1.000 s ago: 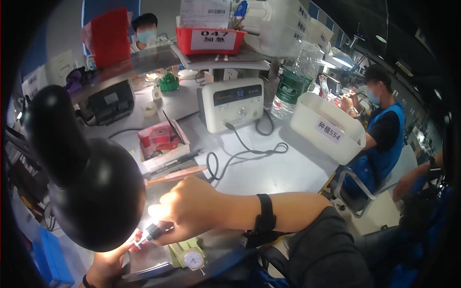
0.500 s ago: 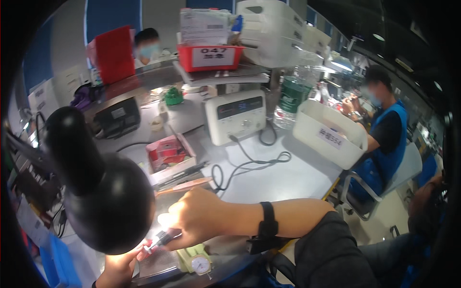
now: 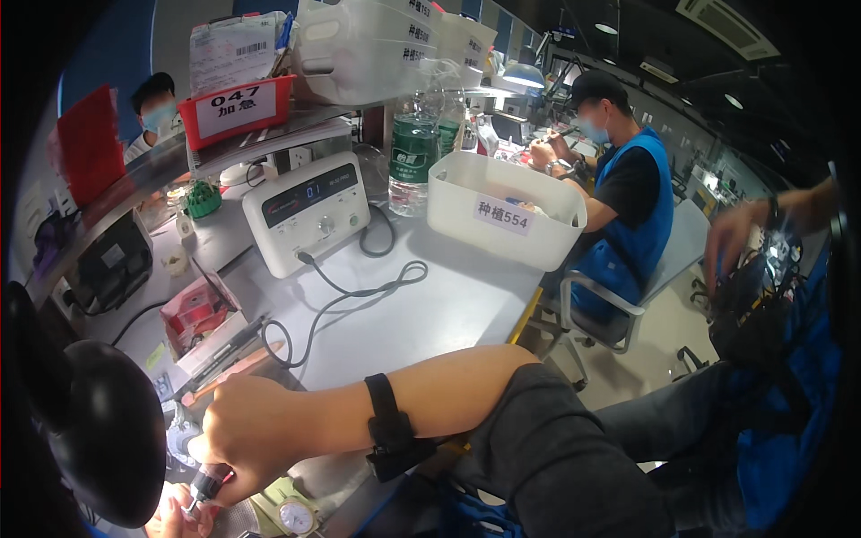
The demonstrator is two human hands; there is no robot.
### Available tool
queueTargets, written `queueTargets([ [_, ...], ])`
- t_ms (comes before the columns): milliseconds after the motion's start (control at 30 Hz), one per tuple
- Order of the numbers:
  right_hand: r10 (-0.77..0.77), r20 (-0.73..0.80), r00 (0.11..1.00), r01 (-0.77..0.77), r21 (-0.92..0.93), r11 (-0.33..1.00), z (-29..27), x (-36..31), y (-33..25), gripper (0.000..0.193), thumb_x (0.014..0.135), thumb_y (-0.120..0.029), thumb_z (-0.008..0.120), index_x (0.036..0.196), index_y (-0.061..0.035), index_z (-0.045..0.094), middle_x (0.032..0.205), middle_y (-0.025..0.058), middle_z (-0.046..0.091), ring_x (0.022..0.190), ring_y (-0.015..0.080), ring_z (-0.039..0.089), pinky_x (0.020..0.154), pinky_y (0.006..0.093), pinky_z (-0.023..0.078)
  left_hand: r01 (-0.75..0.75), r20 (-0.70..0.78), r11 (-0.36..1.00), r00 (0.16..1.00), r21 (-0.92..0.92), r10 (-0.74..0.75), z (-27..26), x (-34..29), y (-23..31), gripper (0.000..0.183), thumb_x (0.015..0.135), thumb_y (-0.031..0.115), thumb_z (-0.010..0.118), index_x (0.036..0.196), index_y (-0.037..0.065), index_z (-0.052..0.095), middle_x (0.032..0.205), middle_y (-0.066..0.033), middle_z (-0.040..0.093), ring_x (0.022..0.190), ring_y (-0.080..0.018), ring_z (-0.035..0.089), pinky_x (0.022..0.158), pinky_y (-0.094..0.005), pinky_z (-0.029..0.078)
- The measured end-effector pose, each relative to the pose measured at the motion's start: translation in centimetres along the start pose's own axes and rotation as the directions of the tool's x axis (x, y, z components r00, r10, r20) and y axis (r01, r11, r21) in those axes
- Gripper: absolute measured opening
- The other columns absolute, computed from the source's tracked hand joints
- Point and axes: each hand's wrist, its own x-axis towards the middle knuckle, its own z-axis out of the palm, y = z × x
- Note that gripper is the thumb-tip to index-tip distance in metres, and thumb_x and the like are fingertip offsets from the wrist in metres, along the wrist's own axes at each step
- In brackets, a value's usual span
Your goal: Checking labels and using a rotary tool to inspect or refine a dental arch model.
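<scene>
My right hand (image 3: pixel 247 430) grips a dark rotary handpiece (image 3: pixel 211 481) with a metal front end, its tip pointing down at my left fingers. At the lower left edge, my left hand (image 3: pixel 172 518) shows only in part, fingers closed together under the tip; what they hold is too small to make out. Just right of them lies a dial gauge (image 3: pixel 296 516) with a round white face and a pale green body. A black lamp head (image 3: pixel 106 430) hangs beside both hands and hides part of the work spot.
Behind my forearm stands a white control box (image 3: pixel 309 215) with a looping grey cable (image 3: pixel 359 291). A white bin (image 3: pixel 507 211), water bottles (image 3: pixel 413 152) and a small box of red items (image 3: pixel 202 314) share the bench. A co-worker (image 3: pixel 628 188) sits at right; another person's hand (image 3: pixel 731 233) is nearer.
The view has swung right, so the bench and my hands sit further left. My right hand still holds the handpiece at my left fingers. Another person's arm has come into view at right.
</scene>
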Motion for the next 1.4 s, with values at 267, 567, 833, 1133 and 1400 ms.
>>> queueTargets([
  [267,0.093,0.110,0.989,-0.090,-0.031,0.995,0.4,0.3,-0.4,0.034,0.064,-0.048,0.079,0.059,-0.0151,0.070,0.055,0.0094,0.063,0.060,0.0336,0.067,0.057,0.0442,0.053,-0.022,-0.027,1.000,0.999,0.018,0.023,-0.5,0.3,0.0,0.029,0.091,0.011,0.067,0.113,-0.007,0.061,0.093,-0.0127,0.068,0.079,-0.0206,0.065,0.082,-0.0381,0.056],
  [567,0.021,0.048,0.999,-0.019,-0.025,1.000,0.3,0.1,0.1,0.043,0.068,-0.047,0.076,0.060,-0.0075,0.061,0.050,0.0106,0.058,0.047,0.0334,0.061,0.050,0.0433,0.049,-0.064,-0.050,0.998,0.997,0.025,0.065,-0.5,0.5,-0.4,0.028,0.092,0.010,0.066,0.113,-0.007,0.062,0.095,-0.0125,0.068,0.081,-0.0202,0.065,0.082,-0.0376,0.056],
  [833,0.021,-0.009,1.000,-0.021,-0.029,0.999,1.5,1.0,1.0,0.040,0.066,-0.046,0.078,0.061,-0.0088,0.064,0.054,0.0105,0.062,0.054,0.0366,0.064,0.058,0.0459,0.053,-0.196,-0.073,0.980,0.977,0.043,0.199,1.8,2.8,0.5,0.027,0.092,0.009,0.066,0.114,-0.007,0.062,0.096,-0.0123,0.068,0.083,-0.0199,0.065,0.083,-0.0371,0.056],
  [1133,0.117,-0.086,0.989,-0.129,-0.159,0.979,0.5,1.0,0.3,0.044,0.071,-0.045,0.078,0.064,-0.0041,0.064,0.058,0.0162,0.061,0.057,0.0396,0.062,0.058,0.0486,0.049,-0.331,-0.068,0.941,0.940,0.065,0.335,3.6,5.0,3.2,0.026,0.093,0.008,0.065,0.114,-0.007,0.062,0.098,-0.0121,0.069,0.085,-0.0195,0.065,0.084,-0.0366,0.056],
  [1400,0.057,0.045,0.997,-0.046,-0.215,0.976,0.7,2.8,3.7,0.034,0.076,-0.054,0.076,0.087,-0.0222,0.071,0.079,0.0081,0.071,0.070,0.0348,0.068,0.063,0.0486,0.054,-0.382,-0.066,0.922,0.921,0.059,0.385,3.9,5.6,4.4,0.025,0.093,0.007,0.064,0.114,-0.007,0.063,0.099,-0.0120,0.069,0.086,-0.0191,0.065,0.085,-0.0362,0.055],
])
